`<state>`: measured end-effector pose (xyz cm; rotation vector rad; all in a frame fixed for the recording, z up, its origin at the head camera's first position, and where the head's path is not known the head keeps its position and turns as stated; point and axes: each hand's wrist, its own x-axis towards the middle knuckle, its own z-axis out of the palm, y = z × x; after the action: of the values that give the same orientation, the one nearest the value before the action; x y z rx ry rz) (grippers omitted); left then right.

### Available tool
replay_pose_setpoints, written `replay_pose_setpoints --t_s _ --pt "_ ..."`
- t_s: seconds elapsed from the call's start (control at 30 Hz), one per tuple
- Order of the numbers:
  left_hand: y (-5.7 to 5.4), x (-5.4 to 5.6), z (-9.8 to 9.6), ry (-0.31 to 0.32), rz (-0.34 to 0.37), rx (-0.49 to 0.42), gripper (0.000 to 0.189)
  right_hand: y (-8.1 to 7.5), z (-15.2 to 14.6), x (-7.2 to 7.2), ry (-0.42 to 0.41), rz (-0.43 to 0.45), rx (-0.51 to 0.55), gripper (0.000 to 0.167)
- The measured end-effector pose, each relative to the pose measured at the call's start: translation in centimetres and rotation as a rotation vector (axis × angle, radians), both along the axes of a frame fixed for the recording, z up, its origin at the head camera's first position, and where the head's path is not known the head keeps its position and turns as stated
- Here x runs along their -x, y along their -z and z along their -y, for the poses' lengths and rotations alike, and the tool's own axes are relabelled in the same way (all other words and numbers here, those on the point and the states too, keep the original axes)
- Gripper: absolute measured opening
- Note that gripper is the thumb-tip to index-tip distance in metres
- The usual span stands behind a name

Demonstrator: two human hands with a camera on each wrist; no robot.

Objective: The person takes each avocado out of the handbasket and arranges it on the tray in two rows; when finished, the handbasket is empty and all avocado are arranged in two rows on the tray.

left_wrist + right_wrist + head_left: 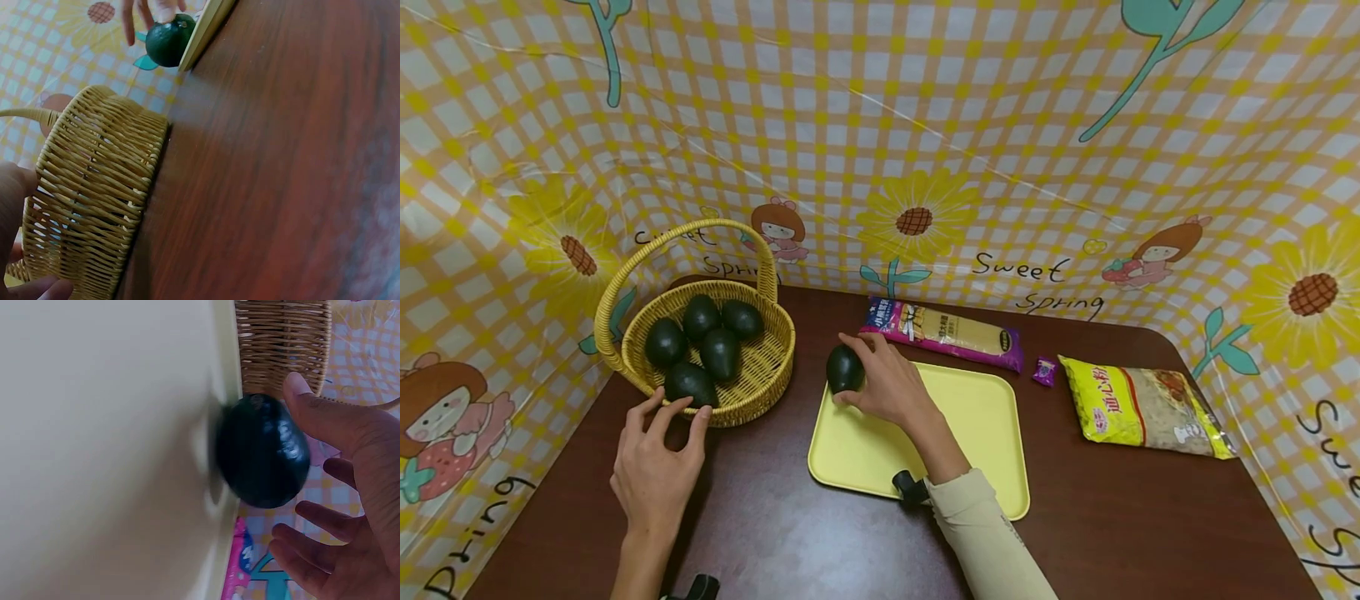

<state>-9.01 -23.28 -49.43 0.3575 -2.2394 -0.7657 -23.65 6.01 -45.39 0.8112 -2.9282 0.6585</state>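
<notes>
A dark green avocado (846,369) stands at the left end of a pale yellow tray (977,442). My right hand (895,383) is around it from above, thumb and fingers spread on either side; in the right wrist view a gap shows between the fingers (319,519) and the avocado (264,451). My left hand (658,458) is at the front rim of a yellow wicker basket (756,408), fingers spread, fingertips by the nearest avocado (691,383) inside. Whether they touch it or only the rim, I cannot tell. Several more avocados (720,354) lie in the basket.
Behind the tray lies a purple noodle packet (955,333). A small purple sachet (1044,372) and a yellow pasta bag (1142,408) are to its right. The basket's tall handle (613,300) arches above its left side. Checked cloth (850,125) hangs around the brown table (820,542).
</notes>
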Motion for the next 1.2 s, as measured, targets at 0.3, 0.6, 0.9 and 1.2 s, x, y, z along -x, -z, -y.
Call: replay_pose_setpoints --t_s 0.3,0.6,0.9,1.2 --pt "0.2 0.1 0.2 0.001 -0.013 0.002 0.035 -2.1 1.4 -0.1 -0.069 -0.072 -0.011 0.094" --pt "0.1 0.1 0.1 0.001 -0.007 -0.004 0.035 -3.2 3.0 0.0 -0.126 -0.117 -0.017 0.088" --pt "0.1 0.1 0.0 -0.002 0.0 -0.005 0.034 -4.0 4.7 0.2 -0.192 -0.132 -0.033 0.078" --pt "0.1 0.1 0.0 -0.008 0.008 -0.004 0.034 -4.3 7.2 0.4 -0.254 -0.142 -0.069 0.072"
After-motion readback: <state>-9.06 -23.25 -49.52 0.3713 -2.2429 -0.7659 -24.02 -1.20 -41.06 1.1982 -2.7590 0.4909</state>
